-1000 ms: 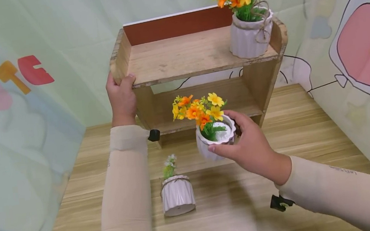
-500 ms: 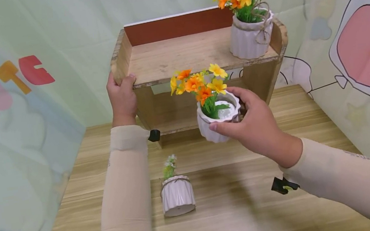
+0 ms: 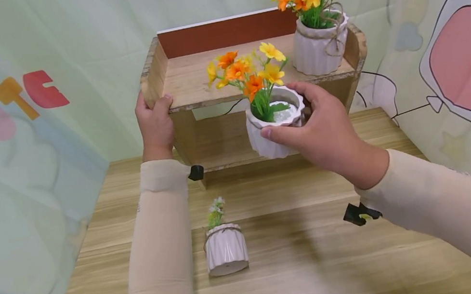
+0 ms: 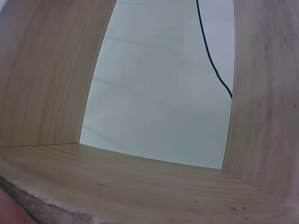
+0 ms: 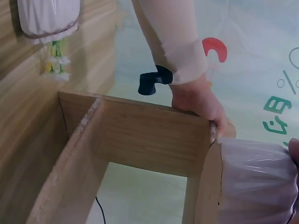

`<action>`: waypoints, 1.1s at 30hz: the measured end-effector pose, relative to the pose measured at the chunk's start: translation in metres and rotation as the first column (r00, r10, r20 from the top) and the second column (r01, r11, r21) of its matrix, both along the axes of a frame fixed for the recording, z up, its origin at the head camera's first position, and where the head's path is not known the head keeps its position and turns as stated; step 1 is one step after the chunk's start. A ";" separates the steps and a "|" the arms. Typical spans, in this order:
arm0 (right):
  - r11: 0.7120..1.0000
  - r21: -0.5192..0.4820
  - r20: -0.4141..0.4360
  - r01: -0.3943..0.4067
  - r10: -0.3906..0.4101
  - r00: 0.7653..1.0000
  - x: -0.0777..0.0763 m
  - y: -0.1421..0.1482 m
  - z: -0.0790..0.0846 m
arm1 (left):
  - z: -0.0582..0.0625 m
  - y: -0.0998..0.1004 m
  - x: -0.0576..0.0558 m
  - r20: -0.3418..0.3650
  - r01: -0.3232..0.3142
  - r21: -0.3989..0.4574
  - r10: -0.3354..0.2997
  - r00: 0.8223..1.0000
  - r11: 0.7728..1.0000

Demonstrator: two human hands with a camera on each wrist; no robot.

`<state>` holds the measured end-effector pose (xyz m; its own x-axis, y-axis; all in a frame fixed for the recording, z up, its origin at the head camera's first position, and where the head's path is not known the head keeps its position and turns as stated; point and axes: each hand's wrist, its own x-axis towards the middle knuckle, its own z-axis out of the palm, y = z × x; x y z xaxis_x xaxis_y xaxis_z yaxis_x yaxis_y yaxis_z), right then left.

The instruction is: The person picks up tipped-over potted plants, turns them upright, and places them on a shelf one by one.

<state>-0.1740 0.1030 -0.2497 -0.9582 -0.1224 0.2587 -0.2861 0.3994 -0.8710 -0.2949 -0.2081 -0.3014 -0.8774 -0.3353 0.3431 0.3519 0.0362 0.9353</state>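
Observation:
My left hand [image 3: 156, 127] grips the upper left side of a small wooden shelf [image 3: 228, 80], thumb over the front edge of its top board. With my right hand [image 3: 318, 130] I hold a white fluted flower pot [image 3: 271, 138] by its rim, thumb on the near side. Orange and yellow artificial flowers [image 3: 249, 72] lean left out of it. The pot hangs in front of the shelf, overlapping the top board's edge in the head view. In the right wrist view the held pot [image 5: 257, 182] shows at the lower right, and the left hand [image 5: 201, 102] on the shelf's side.
A similar pot [image 3: 321, 45] with orange and yellow flowers and a twine bow stands at the top board's right end. Another white pot [image 3: 226, 250] with small white flowers lies on its side on the wooden table [image 3: 361, 258]. Printed cloth [image 3: 26, 190] hangs around the table.
My right hand has raised the flower pot from low in front of the shelf to about its top board's height. The left hand keeps its grip on the shelf.

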 end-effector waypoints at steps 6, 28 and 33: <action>1.000 0.014 0.008 0.027 -0.027 1.000 -0.005 -0.002 0.016 | 0.001 0.000 0.000 0.003 0.002 0.002 -0.002 1.000 1.000; 0.995 -0.014 0.030 0.096 -0.096 0.995 -0.052 -0.008 0.053 | 0.001 0.001 0.001 -0.001 0.009 0.015 -0.009 1.000 1.000; 0.992 0.007 0.042 0.125 -0.126 0.991 -0.061 -0.009 0.056 | 0.000 0.000 0.000 -0.006 0.000 0.009 0.000 1.000 1.000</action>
<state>-0.2352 0.0939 -0.1939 -0.9760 -0.0014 0.2178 -0.1969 0.4334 -0.8794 -0.2950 -0.2082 -0.3010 -0.8753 -0.3386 0.3453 0.3573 0.0284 0.9336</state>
